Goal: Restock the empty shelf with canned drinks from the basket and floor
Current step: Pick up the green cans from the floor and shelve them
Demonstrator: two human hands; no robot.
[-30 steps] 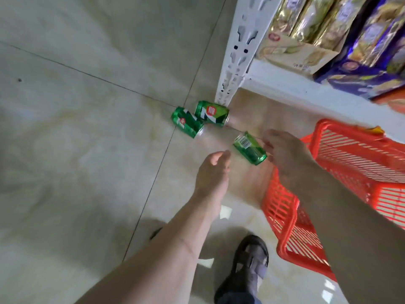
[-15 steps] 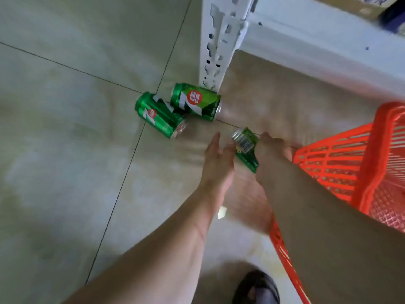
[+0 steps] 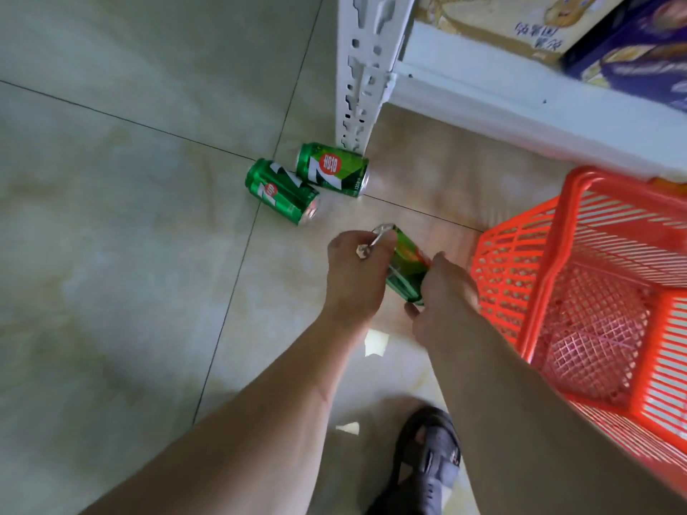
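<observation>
Both hands have closed in on the one can since a moment ago: the left hand (image 3: 357, 269), which was reaching with fingers apart, now curls over the can's (image 3: 407, 265) top rim, and the right hand (image 3: 442, 295) grips its lower end. The can hangs tilted between them, above the floor, just beside the basket (image 3: 580, 262).

Nearest, a shoe (image 3: 427, 462) stands on the tiles, with both forearms running up from the bottom edge. Past the hands, two more cans lie on their sides, touching each other: the near can (image 3: 282, 191) and the far can (image 3: 332, 169), whose end lies at the foot of the white post (image 3: 362, 68). Beyond runs the white shelf edge (image 3: 520, 113), with snack boxes (image 3: 628, 50) on top.

I judge this step a handover, the can passing from right hand to left so the right can gather another. Next comes a firm left grip before the right lets go, then a reach to the floor cans. The basket's visible part holds no cans.
</observation>
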